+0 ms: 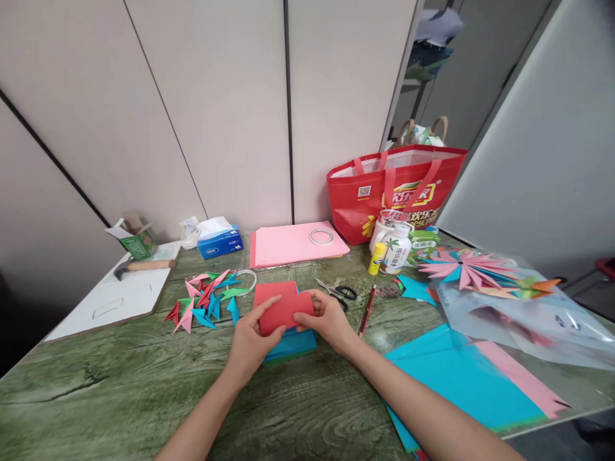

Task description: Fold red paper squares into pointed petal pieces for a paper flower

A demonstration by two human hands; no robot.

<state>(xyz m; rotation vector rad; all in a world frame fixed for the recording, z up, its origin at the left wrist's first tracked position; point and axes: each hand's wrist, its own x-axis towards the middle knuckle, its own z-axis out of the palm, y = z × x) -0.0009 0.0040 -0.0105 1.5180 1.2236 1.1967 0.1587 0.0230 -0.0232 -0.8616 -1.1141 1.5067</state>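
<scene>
Forearms (204, 410), two, bare, angle inward across a green table (158, 384). Left hand (254, 338) and right hand (329, 320): both pinch one red paper piece (286, 314) between thumb and fingers, above stacked blue sheets (291, 349), partly covering them. Beyond: scissors (331, 290), glue stick (377, 259), pink sheets (288, 246), red bag (348, 208).

One head-worn camera is looking forward and down from the near side of a green wood-grain tabletop (158, 384), facing a pale grey panelled wall (225, 115) beyond the far edge. It is framing the bare left hand (250, 339) and bare right hand (331, 319) nearby, and is taking in a flat white board (132, 291) at left and a translucent plastic bag (538, 339) at right.
</scene>
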